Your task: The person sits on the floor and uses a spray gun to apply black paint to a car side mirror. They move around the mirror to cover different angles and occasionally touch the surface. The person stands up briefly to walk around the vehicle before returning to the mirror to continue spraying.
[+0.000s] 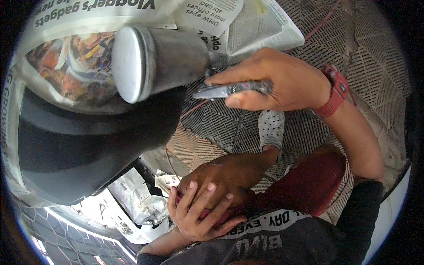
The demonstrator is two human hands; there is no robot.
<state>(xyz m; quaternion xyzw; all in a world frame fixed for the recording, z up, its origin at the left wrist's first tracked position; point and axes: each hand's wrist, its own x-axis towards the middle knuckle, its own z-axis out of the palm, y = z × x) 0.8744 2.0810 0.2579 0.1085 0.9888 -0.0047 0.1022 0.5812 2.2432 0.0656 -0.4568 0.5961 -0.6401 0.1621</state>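
Note:
My right hand [282, 79] is closed around a spray gun [229, 90], whose metal body shows between thumb and fingers. The gun's large silver cup [176, 57], with a round pale lid, juts out to the left. Just below and behind the cup lies a glossy black curved panel [97, 137], bordered by newspaper [84, 22]. The gun's nozzle is hidden, so I cannot tell how far it is from the panel. My left hand [203, 212] rests with spread fingers on my bent knee [225, 176] and holds nothing.
Ribbed interlocking tiles [366, 62] cover the floor, with a thin reddish hose or cord [324, 22] across them. My foot in a light perforated clog [271, 128] stands near the middle. Crumpled newspaper [150, 210] and a white part [119, 221] lie at the lower left.

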